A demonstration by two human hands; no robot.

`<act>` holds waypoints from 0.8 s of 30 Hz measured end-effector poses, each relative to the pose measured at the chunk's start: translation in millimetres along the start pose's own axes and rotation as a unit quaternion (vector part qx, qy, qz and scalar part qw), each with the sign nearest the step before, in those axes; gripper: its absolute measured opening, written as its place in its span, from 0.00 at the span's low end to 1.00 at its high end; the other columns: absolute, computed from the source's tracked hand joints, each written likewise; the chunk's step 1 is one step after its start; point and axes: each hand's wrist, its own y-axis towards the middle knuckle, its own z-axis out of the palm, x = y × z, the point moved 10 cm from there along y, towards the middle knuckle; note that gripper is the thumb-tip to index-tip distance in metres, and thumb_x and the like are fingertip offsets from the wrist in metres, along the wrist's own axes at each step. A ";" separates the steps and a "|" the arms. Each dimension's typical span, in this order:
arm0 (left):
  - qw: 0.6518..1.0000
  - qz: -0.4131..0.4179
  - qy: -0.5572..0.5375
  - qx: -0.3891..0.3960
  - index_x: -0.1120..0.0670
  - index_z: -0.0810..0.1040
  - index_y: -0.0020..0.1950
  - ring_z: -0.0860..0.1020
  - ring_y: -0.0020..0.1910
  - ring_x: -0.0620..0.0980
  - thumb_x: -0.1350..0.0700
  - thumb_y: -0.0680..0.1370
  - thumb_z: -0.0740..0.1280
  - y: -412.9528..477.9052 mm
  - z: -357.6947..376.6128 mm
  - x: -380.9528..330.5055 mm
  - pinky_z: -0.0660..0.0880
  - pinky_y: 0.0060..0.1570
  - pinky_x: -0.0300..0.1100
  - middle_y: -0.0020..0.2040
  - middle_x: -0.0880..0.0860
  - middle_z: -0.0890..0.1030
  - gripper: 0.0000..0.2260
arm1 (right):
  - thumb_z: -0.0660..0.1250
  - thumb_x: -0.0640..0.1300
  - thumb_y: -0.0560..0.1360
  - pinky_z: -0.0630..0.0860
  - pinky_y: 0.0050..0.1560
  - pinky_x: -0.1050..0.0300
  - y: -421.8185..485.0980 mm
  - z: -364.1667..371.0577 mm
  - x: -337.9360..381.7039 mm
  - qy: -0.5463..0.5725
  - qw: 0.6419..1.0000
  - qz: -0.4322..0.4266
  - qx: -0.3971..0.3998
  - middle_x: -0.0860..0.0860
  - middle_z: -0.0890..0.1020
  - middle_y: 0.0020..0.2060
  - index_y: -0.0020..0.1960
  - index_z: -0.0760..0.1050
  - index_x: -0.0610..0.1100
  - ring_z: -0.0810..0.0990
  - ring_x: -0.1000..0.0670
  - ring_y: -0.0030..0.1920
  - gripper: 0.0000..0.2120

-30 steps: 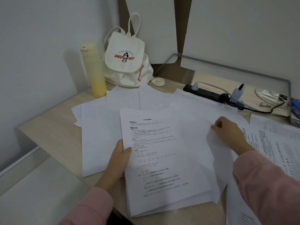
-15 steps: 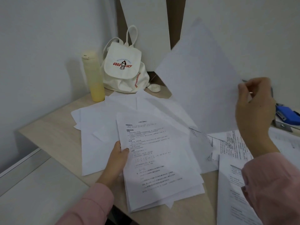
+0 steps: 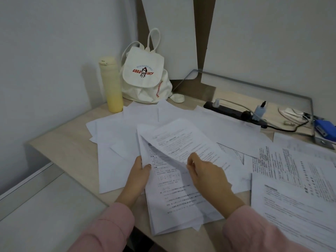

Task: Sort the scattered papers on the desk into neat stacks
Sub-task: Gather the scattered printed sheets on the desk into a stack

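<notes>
Right hand just brought the lifted printed sheet down onto the stack gripped by left hand, still pinching it; pile grows, desk papers remain

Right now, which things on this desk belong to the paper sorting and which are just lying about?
Job: stack in the left hand; printed sheet pinched by the right hand; loose sheets on the desk.
Lying about: yellow bottle; white backpack; power strip; blue object at far right.
</notes>
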 end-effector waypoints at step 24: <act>0.996 0.059 -0.051 0.050 0.53 0.69 0.67 0.78 0.51 0.41 0.65 0.78 0.60 -10.9 7.7 -15.5 0.75 0.46 0.33 0.58 0.49 0.78 0.18 | 0.63 0.43 0.77 0.67 0.57 0.61 8.5 21.3 -82.3 0.388 0.890 0.237 -0.035 0.48 0.73 0.63 0.66 0.68 0.45 0.72 0.48 0.64 0.18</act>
